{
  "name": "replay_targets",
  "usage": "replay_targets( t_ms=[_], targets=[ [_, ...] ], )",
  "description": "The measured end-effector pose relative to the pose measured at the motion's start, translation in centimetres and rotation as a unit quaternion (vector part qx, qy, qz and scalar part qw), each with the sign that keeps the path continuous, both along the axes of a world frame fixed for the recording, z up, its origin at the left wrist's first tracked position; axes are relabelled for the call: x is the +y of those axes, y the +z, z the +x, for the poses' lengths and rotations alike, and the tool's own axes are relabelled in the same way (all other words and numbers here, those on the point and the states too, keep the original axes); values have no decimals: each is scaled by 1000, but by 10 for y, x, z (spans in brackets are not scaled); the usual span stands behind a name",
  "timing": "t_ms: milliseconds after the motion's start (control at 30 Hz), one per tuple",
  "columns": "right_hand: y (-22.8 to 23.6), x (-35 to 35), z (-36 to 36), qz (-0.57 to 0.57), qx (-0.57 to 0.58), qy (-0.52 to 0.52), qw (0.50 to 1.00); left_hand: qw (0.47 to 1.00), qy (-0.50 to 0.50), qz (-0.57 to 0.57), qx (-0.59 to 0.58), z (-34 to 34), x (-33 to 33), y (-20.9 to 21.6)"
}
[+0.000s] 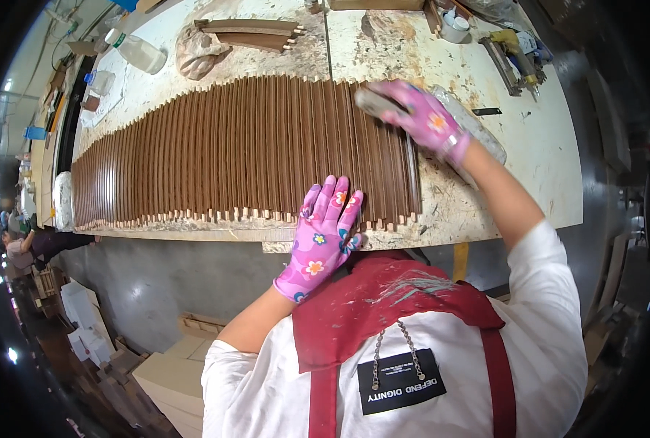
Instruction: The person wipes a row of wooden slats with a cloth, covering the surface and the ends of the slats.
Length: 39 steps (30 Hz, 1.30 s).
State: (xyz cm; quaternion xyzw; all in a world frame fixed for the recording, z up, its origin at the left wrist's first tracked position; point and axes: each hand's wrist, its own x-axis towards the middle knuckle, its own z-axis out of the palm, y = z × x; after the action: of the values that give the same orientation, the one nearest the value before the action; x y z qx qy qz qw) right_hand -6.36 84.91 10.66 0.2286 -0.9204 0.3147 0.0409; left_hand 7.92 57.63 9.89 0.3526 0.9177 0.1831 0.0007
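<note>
A long row of dark brown wooden strips with pale pegs at their ends lies side by side across the table. My left hand, in a pink flowered glove, rests with fingers stretched out over the near ends of the strips. My right hand, in a matching glove and slightly blurred, is closed around a flat greyish block at the far right end of the row. The block looks like a sanding pad. Its underside is hidden, so I cannot tell whether it touches the strips.
A whitish wrapped bar lies right of the row, partly behind my right arm. Several loose strips and a crumpled bag sit at the back. A nail gun lies far right; a plastic bottle stands far left.
</note>
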Motion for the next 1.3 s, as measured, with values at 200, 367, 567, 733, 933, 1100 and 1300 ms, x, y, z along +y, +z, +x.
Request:
replay_targets(
  t_ms=[200, 367, 567, 733, 933, 1100, 1300],
  targets=[
    [-8, -44, -40, 129, -79, 10, 988, 1000, -1, 13, 27, 0, 0, -12],
    [0, -34, 66, 118, 20, 218, 969, 1000, 0, 10, 24, 4, -4, -16],
    [21, -16, -1, 48, 37, 179, 982, 984, 118, 98, 90, 24, -23, -16],
    [-10, -63, -32, 101, -2, 64, 993, 977, 189, 40, 85, 23, -20, -35],
    [10, -79, 110, 172, -85, 245, 950, 967, 243, 37, 67, 32, -15, -46],
    [12, -67, 67, -128, -32, 191, 973, 966, 235, 46, 94, 42, -12, -40],
    [-2, -63, -73, 55, 73, 38, 995, 951, 214, 223, 18, 79, -6, -59]
  ],
)
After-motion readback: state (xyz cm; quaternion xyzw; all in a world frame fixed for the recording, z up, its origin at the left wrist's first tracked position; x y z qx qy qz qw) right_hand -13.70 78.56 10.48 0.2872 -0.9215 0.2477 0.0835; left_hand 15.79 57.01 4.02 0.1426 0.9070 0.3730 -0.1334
